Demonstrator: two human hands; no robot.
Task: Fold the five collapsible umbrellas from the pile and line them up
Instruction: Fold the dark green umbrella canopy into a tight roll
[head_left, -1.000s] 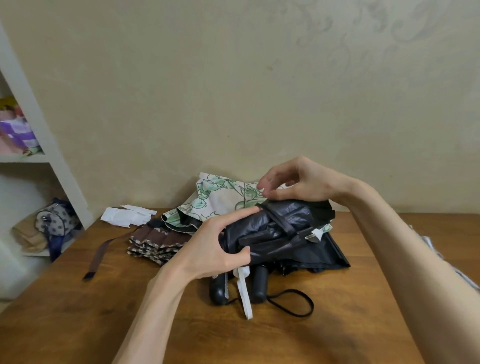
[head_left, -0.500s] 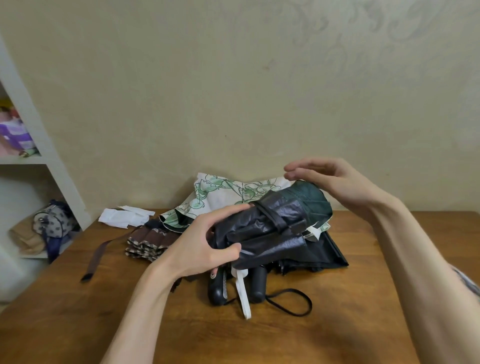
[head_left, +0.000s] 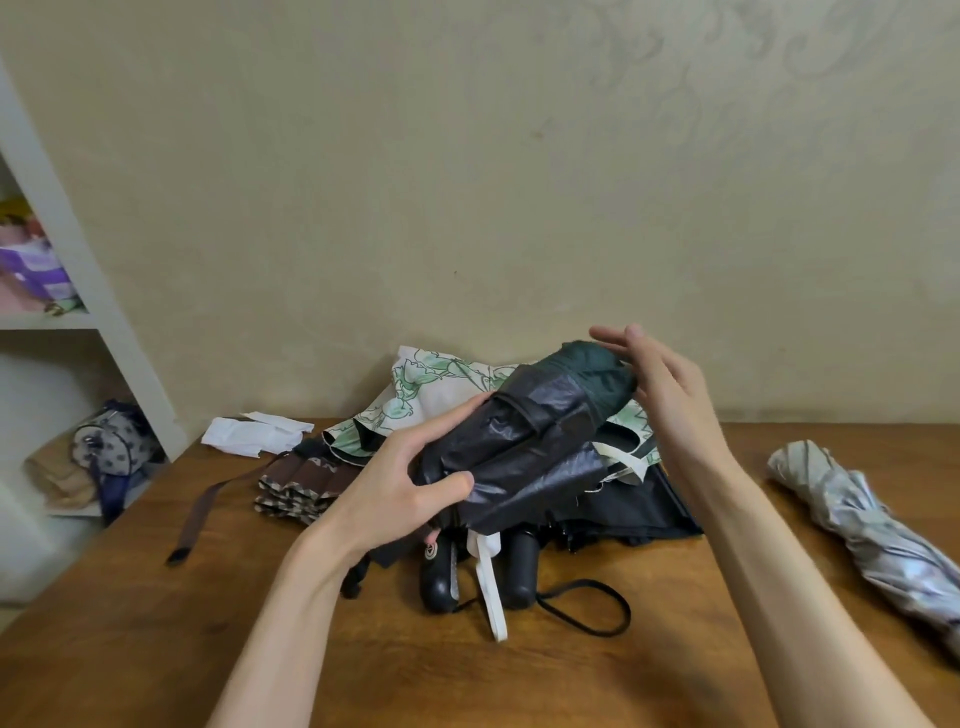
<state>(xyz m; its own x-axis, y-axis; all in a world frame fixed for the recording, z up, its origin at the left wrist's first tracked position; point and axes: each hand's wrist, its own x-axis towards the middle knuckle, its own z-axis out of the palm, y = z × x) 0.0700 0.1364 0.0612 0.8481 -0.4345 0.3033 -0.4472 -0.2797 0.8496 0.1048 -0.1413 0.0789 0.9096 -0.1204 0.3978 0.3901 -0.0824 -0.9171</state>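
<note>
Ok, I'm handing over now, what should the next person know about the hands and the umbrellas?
Left hand: grips the dark umbrella, held above the pile.
Right hand: open, fingers straight at the umbrella's green end; contact unclear.
Done: a silver umbrella lies rolled up on the table, at the right.
Left: finish the held one, then fold the floral umbrella, brown umbrella and black umbrella in the pile; line all five up.

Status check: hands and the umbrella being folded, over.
Left hand grips black umbrella mid-bundle. Right hand open at its dark green end. Silver umbrella lies apart, far right. Unfolded pile underneath, nothing blocking.
</note>
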